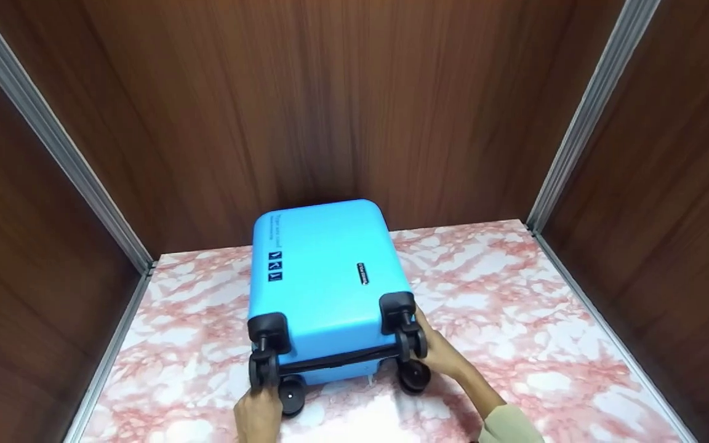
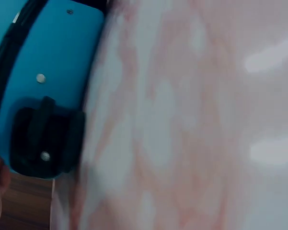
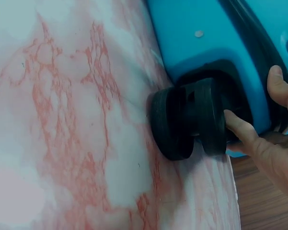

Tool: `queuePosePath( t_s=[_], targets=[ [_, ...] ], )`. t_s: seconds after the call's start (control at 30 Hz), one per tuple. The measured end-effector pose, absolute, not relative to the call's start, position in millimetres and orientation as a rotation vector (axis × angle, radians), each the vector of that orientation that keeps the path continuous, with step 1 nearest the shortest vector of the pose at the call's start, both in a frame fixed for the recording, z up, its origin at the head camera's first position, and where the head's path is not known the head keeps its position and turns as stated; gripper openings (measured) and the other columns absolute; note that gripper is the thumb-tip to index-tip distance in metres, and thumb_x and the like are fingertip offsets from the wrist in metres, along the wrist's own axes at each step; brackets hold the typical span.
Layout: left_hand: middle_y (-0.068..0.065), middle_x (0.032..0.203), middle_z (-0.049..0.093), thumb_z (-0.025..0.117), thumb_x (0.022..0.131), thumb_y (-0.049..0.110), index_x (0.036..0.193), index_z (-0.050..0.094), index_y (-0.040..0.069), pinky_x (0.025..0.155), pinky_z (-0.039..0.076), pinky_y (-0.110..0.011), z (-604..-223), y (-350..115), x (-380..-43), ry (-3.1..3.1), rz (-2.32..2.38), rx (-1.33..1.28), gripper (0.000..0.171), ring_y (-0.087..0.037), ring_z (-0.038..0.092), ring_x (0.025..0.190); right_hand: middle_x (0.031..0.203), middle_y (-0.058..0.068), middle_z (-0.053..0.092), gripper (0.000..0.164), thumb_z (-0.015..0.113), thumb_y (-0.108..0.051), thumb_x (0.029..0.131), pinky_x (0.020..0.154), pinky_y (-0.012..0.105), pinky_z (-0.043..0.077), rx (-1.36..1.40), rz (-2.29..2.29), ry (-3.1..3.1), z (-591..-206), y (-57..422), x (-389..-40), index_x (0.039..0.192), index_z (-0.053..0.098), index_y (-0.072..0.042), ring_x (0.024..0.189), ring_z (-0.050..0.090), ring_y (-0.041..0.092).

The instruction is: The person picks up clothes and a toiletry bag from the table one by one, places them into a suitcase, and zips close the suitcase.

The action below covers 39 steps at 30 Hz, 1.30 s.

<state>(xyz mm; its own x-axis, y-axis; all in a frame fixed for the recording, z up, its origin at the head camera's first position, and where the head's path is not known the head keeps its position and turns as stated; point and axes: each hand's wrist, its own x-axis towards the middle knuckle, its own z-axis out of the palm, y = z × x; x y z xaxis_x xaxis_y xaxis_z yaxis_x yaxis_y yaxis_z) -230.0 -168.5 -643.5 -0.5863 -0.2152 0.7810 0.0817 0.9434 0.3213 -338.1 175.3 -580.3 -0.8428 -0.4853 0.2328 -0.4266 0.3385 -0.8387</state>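
Observation:
A bright blue hard-shell suitcase (image 1: 327,264) lies flat on the marbled surface, its wheeled end facing me. Black double wheels (image 1: 410,341) stick out at its corners, and a dark zip band (image 1: 339,357) runs across that end. My left hand (image 1: 259,415) holds the near left corner by the upper wheel; its fingers are mostly hidden. At the near right corner my right hand (image 1: 440,354) grips the case. In the right wrist view, the right thumb (image 3: 278,86) lies at the zip band and a fingertip touches a wheel (image 3: 211,115).
Red-and-white marbled tabletop (image 1: 484,295) extends around the case. A brown wood-grain panel (image 1: 330,104) stands right behind it, with side panels at left and right (image 1: 656,184). Metal strips (image 1: 588,117) run along the corners and side edges.

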Motion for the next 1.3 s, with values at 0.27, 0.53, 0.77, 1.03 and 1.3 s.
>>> queuePosePath(
  t_s=[0.27,0.53,0.77,1.03,1.3],
  targets=[
    [-0.023,0.052,0.057,0.066,0.078,0.007,0.060,0.056,0.000,0.046,0.044,-0.057,-618,-154,-224,-2.435,-0.549,0.375,0.022,-0.047,0.057,0.049,0.129,0.022,0.065,0.108,0.079,-0.015,0.080,0.094,0.043,0.050,-0.839,-1.531,2.587,-605,181,-351,0.160,0.007,-0.010,0.103,0.065,0.021],
    [-0.024,0.055,0.061,0.070,0.084,0.053,0.092,0.071,-0.001,0.049,0.046,-0.057,-625,-145,-230,-2.515,-0.661,0.587,0.054,-0.043,0.060,0.050,0.105,0.009,0.076,0.109,0.083,-0.013,0.079,0.082,0.034,0.051,-0.850,-1.570,2.628,-610,174,-344,0.159,0.010,-0.005,0.086,0.067,0.011],
    [-0.026,0.046,0.055,0.079,0.075,0.049,0.055,0.060,-0.003,0.046,0.044,-0.057,-628,-143,-235,-2.374,-0.611,0.614,0.059,-0.046,0.055,0.043,0.113,0.016,0.073,0.108,0.081,-0.020,0.082,0.087,0.041,0.053,-0.850,-1.512,2.670,-611,171,-344,0.159,0.007,-0.007,0.097,0.070,0.023],
    [-0.018,0.037,0.047,0.030,0.096,0.067,0.050,0.049,0.002,0.035,0.037,-0.053,-641,-136,-238,-2.172,-0.334,0.416,0.082,-0.042,0.049,0.034,0.114,0.016,0.072,0.107,0.080,-0.023,0.083,0.086,0.039,0.053,-0.877,-1.481,2.698,-611,170,-343,0.158,0.005,-0.005,0.097,0.069,0.020],
    [-0.014,0.035,0.044,0.027,0.101,0.060,0.054,0.045,0.002,0.033,0.034,-0.048,-643,-138,-239,-2.154,-0.268,0.297,0.077,-0.036,0.045,0.030,0.107,0.011,0.074,0.107,0.079,-0.022,0.084,0.084,0.036,0.052,-0.875,-1.493,2.671,-611,171,-343,0.158,0.004,-0.006,0.092,0.069,0.016]
  ],
)
